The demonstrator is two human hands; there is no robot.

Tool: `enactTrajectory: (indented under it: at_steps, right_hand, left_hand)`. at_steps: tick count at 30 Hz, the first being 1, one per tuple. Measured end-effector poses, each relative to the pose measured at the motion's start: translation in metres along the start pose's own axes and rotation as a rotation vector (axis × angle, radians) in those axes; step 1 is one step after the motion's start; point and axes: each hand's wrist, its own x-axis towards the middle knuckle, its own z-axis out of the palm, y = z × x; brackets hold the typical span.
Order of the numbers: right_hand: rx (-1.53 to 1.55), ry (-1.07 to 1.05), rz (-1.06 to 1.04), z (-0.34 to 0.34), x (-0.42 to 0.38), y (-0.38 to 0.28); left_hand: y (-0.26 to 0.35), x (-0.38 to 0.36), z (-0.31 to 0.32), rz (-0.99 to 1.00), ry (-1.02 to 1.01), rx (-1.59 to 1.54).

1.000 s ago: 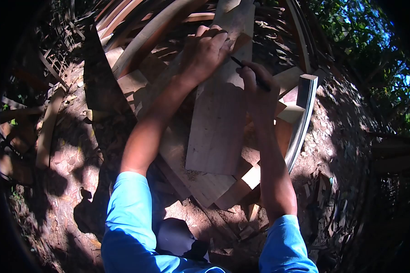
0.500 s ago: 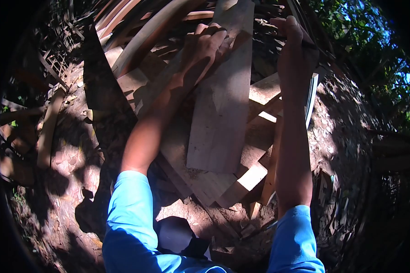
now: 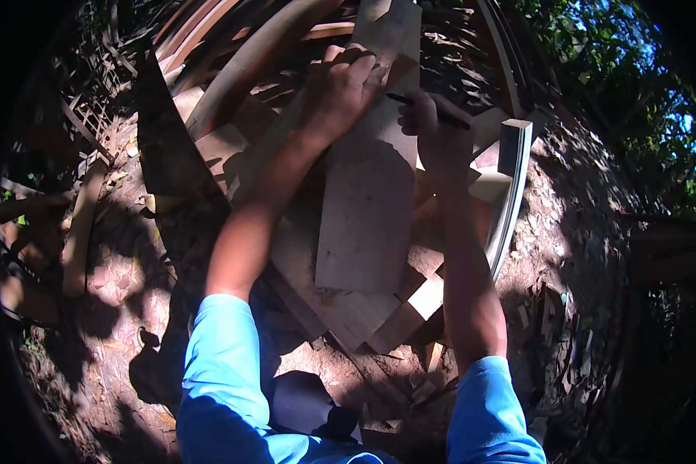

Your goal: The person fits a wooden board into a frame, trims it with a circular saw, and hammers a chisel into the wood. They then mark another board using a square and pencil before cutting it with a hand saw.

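Note:
A long pale wooden board (image 3: 367, 224) runs away from me over a pile of other wood pieces. On its far part rests my left hand (image 3: 348, 87), fingers curled closed; what lies under them is hidden. Beside the board's right edge, my right hand (image 3: 433, 131) is closed around a slim dark tool (image 3: 458, 121). The tool's thin tip points left over the board, a short way from my left hand. Its exact kind is too shadowed to make out. A reddish-brown patch (image 3: 401, 68) shows on the board just past my left fingers.
Flat wood pieces (image 3: 348, 313) lie crossed beneath the board. A curved pale timber (image 3: 251, 58) rises at the back left. On the right stands a curved strip with a pale edge (image 3: 516, 185). Wood scraps and leaves cover the ground (image 3: 553, 205), with green foliage (image 3: 595, 62) behind.
My right hand has come left and down from beyond the board's right side to its edge, bringing the dark tool over the board. My left hand has barely moved.

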Motion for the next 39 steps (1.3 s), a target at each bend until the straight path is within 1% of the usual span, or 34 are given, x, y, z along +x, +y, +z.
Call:
enactTrajectory:
  at_steps: [6,9,12,15,18,21,22,24,25,27,28,30,32,33,34,35,36,37,38,39]
  right_hand:
    - [-0.046,0.014,-0.027,0.003,0.000,0.001]
    - [-0.036,0.012,-0.054,0.004,-0.001,0.000]
    - [-0.013,-0.010,-0.116,0.003,0.004,-0.002]
    - [-0.092,-0.004,-0.263,0.005,0.018,-0.014]
    - [0.044,0.087,-0.273,0.011,0.037,-0.032]
    - [-0.372,0.075,-0.610,-0.008,0.074,-0.037]
    - [-0.295,0.025,-0.455,-0.003,0.070,-0.049]
    - [-0.529,0.001,-0.465,0.016,0.076,-0.056]
    - [-0.647,-0.010,-0.466,0.025,0.080,-0.059]
    - [-0.757,-0.075,-0.366,0.038,0.089,-0.056]
    - [-0.809,-0.109,-0.317,0.042,0.090,-0.057]
    - [-0.744,0.128,-0.483,0.027,0.090,-0.066]
    - [-0.841,0.110,-0.395,-0.015,0.058,-0.124]
    - [-0.923,0.112,-0.275,-0.045,0.039,-0.136]
    - [-1.010,0.105,-0.154,-0.075,0.020,-0.147]
    - [-1.024,0.129,-0.071,-0.110,-0.003,-0.144]
    - [-1.114,0.103,-0.060,-0.154,-0.027,-0.126]
    - [-1.220,0.165,0.083,-0.178,-0.065,-0.120]
    - [-1.293,0.144,0.166,-0.221,-0.100,-0.100]
    - [-1.265,0.162,0.239,-0.254,-0.140,-0.077]
  left_hand:
    - [-0.002,-0.001,0.000,-0.010,-0.060,0.036]
    - [-0.001,0.001,0.000,-0.014,-0.044,0.007]
    - [-0.002,0.000,0.000,-0.007,-0.037,0.007]
    - [0.002,0.001,-0.003,-0.024,-0.064,0.007]
    - [-0.012,-0.001,0.005,0.037,-0.055,0.003]
    - [-0.006,0.001,-0.005,0.021,-0.091,0.015]
    - [-0.005,0.001,-0.006,0.023,-0.091,0.018]
    - [-0.002,0.000,-0.004,0.030,-0.090,0.017]
    - [-0.001,-0.002,-0.001,0.046,-0.077,0.070]
    - [-0.001,-0.004,0.000,0.079,-0.047,0.186]
    - [0.002,-0.001,-0.006,0.062,-0.079,0.125]
    - [0.007,0.000,-0.019,0.028,-0.143,0.001]
    - [0.002,-0.011,-0.018,-0.166,-0.028,-0.197]
    - [-0.001,-0.015,-0.018,-0.267,0.038,-0.296]
    - [0.002,-0.019,-0.031,-0.342,-0.015,-0.209]
    - [0.001,-0.030,-0.036,-0.402,-0.030,-0.266]
    - [-0.004,-0.043,-0.038,-0.457,-0.045,-0.324]
    - [-0.006,-0.055,-0.041,-0.509,-0.067,-0.384]
    - [-0.001,-0.060,-0.056,-0.570,-0.164,-0.361]
    - [-0.002,-0.062,-0.064,-0.583,-0.197,-0.354]
